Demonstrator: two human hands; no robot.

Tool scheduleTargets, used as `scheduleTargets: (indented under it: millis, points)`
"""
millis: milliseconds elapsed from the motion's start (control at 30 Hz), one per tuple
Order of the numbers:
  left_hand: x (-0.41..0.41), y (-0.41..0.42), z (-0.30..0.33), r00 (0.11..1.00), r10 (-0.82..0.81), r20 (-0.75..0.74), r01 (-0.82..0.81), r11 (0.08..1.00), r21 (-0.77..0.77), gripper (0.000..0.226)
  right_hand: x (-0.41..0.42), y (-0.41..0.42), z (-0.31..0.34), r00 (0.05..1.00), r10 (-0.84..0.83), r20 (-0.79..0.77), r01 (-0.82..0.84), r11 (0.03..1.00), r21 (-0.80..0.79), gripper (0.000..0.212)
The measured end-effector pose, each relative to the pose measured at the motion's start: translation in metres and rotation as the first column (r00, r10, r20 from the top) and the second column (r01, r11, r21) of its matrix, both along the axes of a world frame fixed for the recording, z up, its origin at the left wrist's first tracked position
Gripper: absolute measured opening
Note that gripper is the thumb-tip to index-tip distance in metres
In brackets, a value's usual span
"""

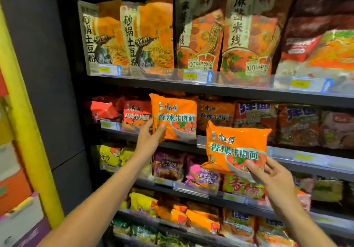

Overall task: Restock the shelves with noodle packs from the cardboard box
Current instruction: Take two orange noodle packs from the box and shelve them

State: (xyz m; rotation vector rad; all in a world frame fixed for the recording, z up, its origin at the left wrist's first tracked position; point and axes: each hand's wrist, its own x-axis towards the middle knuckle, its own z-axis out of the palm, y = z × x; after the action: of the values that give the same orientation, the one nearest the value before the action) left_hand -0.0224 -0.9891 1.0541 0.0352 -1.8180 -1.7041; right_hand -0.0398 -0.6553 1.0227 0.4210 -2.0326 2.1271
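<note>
Two orange noodle packs in hand, one each. Left hand (151, 133) grasps the upper pack (175, 116) at its lower corner, upright at the second shelf (210, 93) front. Right hand (272, 172) grasps the lower pack (237, 147), clear of the shelf. Recommended: seat the upper pack upright, label outward, before matching stock (215, 115). Cardboard box not visible.

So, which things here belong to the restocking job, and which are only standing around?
Part of the job:
- left hand, holding one orange noodle pack
- right hand, holding a second orange pack
- second shelf

Just around:
- tall bags on top shelf
- purple packs
- yellow post
</note>
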Motion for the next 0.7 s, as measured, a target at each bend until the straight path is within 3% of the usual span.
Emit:
scheduleTargets:
  millis: [200, 400, 533, 633, 700]
  points:
    - [-0.053, -0.01, 0.018, 0.998, 0.019, 0.065, -0.02, 1.0, 0.014, 0.019, -0.001, -0.01, 0.01, 0.999, -0.054, 0.007, 0.054, 0.998, 0.016, 0.029]
    - [-0.079, -0.017, 0.024, 0.982, 0.125, 0.142, -0.104, 0.983, -0.15, 0.016, -0.013, -0.012, 0.013, 0.997, -0.079, 0.009, 0.079, 0.997, 0.002, 0.065]
    - [-0.097, -0.018, 0.031, 0.953, 0.195, 0.23, -0.119, 0.944, -0.309, 0.033, -0.023, -0.015, 0.023, 0.999, -0.045, -0.012, 0.045, 0.999, -0.008, 0.04]
    - [-0.113, -0.017, 0.034, 0.918, 0.277, 0.283, -0.146, 0.902, -0.407, 0.014, -0.027, -0.015, 0.031, 0.998, -0.044, -0.038, 0.044, 0.999, 0.007, 0.03]
    - [-0.122, -0.017, 0.032, 0.889, 0.343, 0.304, -0.162, 0.855, -0.494, 0.017, -0.029, -0.014, 0.034, 0.998, -0.037, -0.043, 0.037, 0.999, -0.007, 0.025]
